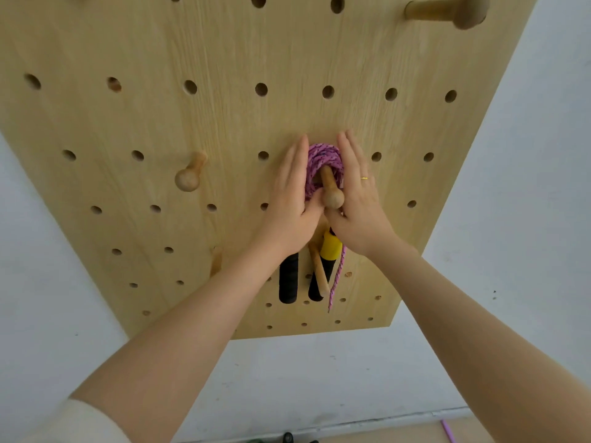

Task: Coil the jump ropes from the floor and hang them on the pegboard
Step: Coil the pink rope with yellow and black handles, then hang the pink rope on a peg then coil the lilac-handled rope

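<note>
A coiled pink-purple jump rope (321, 156) hangs over a round-headed wooden peg (331, 191) on the light wooden pegboard (224, 123). Its black handles (288, 279) hang below, one with a yellow band (331, 247), and a loose rope end (337, 279) dangles beside them. My left hand (292, 203) lies flat against the left side of the coil, fingers straight. My right hand (358, 199), with a gold ring, presses the right side, thumb under the peg's knob. Both hands cup the coil against the board.
Other pegs stick out: one at left (190, 175), one at top right (447, 11), a smaller one at lower left (216, 262), another below the coil (318, 271). White wall surrounds the board. A purple rope piece (447, 431) and dark objects (287, 438) lie on the floor.
</note>
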